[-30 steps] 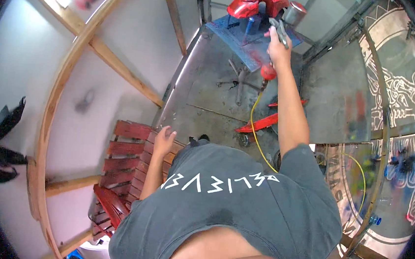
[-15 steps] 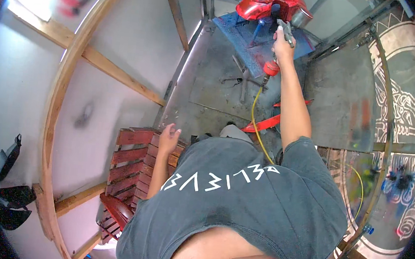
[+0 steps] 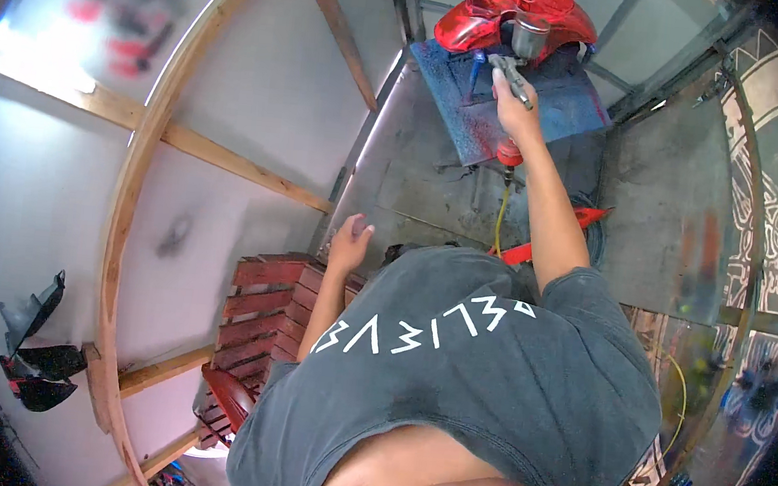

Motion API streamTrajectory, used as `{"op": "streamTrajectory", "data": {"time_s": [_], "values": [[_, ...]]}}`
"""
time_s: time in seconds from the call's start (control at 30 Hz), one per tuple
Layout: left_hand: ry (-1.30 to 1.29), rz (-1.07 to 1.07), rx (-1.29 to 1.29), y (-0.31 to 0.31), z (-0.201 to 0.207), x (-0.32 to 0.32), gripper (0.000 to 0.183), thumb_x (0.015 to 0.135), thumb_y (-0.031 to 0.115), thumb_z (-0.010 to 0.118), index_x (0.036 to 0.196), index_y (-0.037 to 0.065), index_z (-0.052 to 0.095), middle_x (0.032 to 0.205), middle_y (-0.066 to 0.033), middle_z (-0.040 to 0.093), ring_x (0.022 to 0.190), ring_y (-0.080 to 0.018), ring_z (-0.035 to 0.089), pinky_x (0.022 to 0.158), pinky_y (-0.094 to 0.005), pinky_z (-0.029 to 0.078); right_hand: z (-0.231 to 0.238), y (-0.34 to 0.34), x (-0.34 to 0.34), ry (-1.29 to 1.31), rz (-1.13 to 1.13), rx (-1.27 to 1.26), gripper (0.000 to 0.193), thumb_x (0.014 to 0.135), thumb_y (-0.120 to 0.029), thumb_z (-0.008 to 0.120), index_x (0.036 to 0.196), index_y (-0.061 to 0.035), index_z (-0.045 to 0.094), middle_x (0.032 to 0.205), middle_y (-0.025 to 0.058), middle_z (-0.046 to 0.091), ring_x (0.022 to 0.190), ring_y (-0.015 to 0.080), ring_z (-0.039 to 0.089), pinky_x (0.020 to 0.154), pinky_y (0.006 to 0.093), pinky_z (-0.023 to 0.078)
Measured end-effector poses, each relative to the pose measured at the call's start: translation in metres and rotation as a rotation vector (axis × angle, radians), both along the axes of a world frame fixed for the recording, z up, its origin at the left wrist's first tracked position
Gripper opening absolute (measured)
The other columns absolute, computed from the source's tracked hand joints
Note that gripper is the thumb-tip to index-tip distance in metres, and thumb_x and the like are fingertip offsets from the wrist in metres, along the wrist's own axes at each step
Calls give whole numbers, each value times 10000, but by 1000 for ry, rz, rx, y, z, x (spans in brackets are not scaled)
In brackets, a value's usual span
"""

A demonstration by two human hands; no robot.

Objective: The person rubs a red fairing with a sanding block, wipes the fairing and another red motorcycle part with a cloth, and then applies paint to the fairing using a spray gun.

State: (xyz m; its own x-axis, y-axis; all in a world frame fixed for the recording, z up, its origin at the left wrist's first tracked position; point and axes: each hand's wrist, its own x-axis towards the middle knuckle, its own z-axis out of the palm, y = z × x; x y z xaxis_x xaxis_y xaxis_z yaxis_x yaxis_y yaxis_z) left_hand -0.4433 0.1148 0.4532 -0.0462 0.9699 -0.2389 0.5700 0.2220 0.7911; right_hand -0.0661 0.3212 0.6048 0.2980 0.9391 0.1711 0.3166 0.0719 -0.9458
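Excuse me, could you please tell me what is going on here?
The person's right hand grips a spray gun with a yellow hose below it. The gun is raised in front of a glossy red shell above a blue-stained board. Whether any paint is coming out cannot be told. The left hand is empty, near a slatted red bench.
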Motion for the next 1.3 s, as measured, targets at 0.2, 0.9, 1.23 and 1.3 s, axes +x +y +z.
{"op": "streamTrajectory", "data": {"time_s": [0.2,0.9,1.23,1.3], "values": [[-138,72,14,21,-8,32,489,990,299,687,1356,-9,589,1109,-141,721,931,-208,692,867,-347,543,-8,-7,6,-30,9,71,388,1025,-336,615,1286,-62,698,1069,193,747,1025,309,719,902,397,526],[-371,-24,-142,139,3,105,417,996,267,684,1323,15,625,937,-41,678,852,-130,629,799,-294,514,-1,-20,40,16,-311,207,274,1032,-287,619,974,-24,668,787,57,645,738,164,591,714,346,478],[-380,-56,-229,143,-5,121,415,1010,274,670,1334,21,611,928,-38,668,838,-125,622,796,-276,497,16,-31,60,-8,-153,23,272,1014,-281,653,1102,-27,697,739,112,625,686,181,575,684,368,487],[-384,-69,-205,146,-6,122,417,1010,279,670,1333,23,611,919,-36,663,829,-126,617,793,-280,495,7,-33,59,-13,-136,-39,274,1019,-283,649,1109,-29,696,733,105,622,684,178,570,682,366,486]]}}
